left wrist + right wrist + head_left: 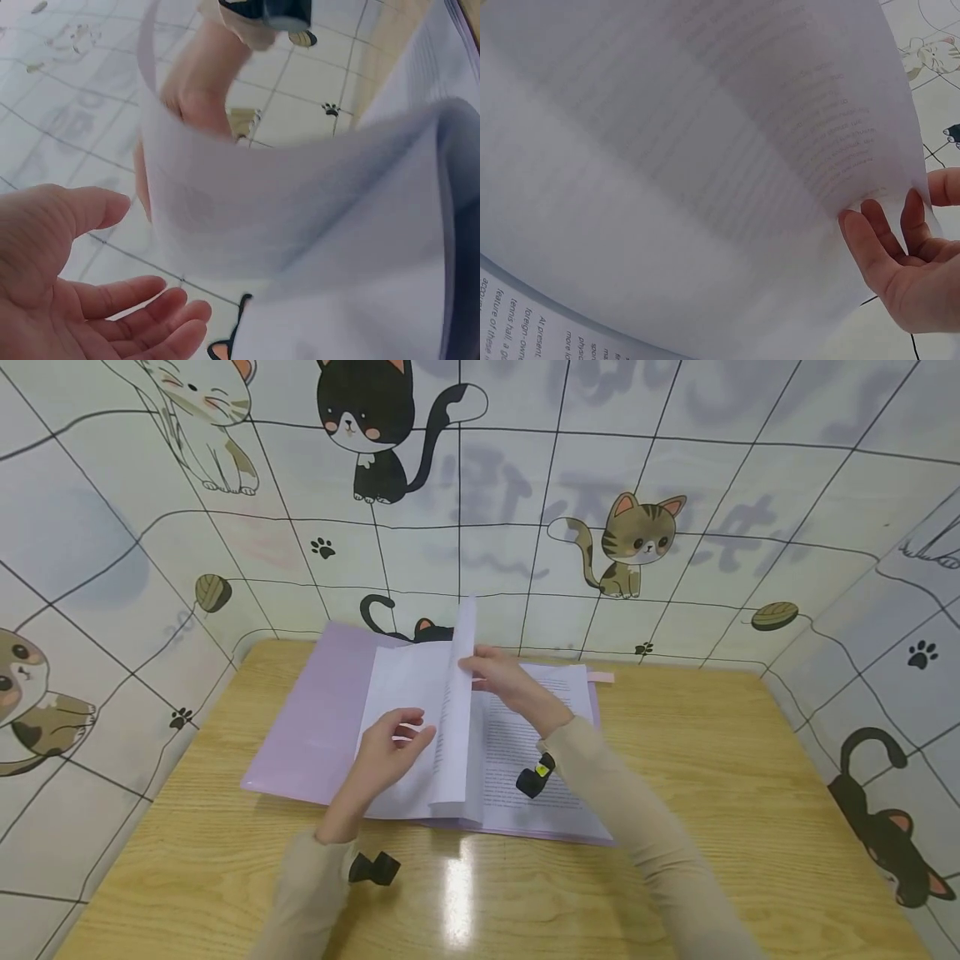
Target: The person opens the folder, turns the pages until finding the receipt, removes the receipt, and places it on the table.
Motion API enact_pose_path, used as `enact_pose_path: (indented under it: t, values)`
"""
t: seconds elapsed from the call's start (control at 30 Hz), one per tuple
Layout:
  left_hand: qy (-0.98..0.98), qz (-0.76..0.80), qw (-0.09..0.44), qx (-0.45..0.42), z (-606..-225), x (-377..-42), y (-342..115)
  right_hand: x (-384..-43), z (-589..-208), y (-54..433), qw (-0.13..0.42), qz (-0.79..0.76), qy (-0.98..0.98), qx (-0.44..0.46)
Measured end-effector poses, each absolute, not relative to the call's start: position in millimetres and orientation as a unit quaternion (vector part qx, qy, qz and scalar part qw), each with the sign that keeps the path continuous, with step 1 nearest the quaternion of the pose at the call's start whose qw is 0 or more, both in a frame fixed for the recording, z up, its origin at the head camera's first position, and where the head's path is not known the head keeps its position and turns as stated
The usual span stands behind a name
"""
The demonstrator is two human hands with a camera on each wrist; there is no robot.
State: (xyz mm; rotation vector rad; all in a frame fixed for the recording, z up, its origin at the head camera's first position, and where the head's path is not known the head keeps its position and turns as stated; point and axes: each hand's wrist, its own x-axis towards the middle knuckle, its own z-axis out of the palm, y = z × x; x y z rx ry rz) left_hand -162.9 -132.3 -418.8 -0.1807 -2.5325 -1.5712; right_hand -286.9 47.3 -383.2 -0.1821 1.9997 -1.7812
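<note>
Your right hand (pixel 513 683) pinches the raised sheet (pixel 454 735) near its edge, thumb and fingers on the paper. Your left hand (pixel 386 756) is relaxed and holds nothing, its thumb well apart from its loosely bent fingers; it hovers over the left-hand page (pixel 401 681), just beside the lifted paper.

That sheet is white and thin, standing up from the middle of the document and bowing in a broad curve. In the right wrist view you can see lines of print showing faintly through it, too blurred to read. The left-hand page looks plain where it shows. The right-hand page (pixel 517 739) is filled with close black type, with "At present" and "tennis hall" legible at the right wrist.

The document lies spread in a lilac cover (pixel 322 718), which reaches well out past the pages on your left and shows as a thin border on your right. A pale pink tab (pixel 602 677) sticks out at the upper right.

Everything sits toward the far side of the wood-grain bench (pixel 675 868), near the white wall (pixel 510 556) with its black grid and cartoon cats.
</note>
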Motion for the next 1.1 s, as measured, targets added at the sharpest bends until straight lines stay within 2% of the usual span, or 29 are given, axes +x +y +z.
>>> enact_pose_path:
  t: [0.27,0.57,1.1]
  values:
    - [-0.859,-0.497,0.113,-0.049,-397.7,-154.0,-110.5,-283.0,-384.8,37.4,0.220,-0.659,0.715,-0.074]
    - [-0.878,-0.447,0.157,-0.067,-400.5,-153.4,-103.1,-278.0,-384.8,27.9,0.219,-0.660,0.716,-0.061]
    - [-0.895,-0.413,0.156,-0.058,-404.6,-155.9,-104.4,-276.1,-389.7,19.1,0.214,-0.671,0.709,-0.041]
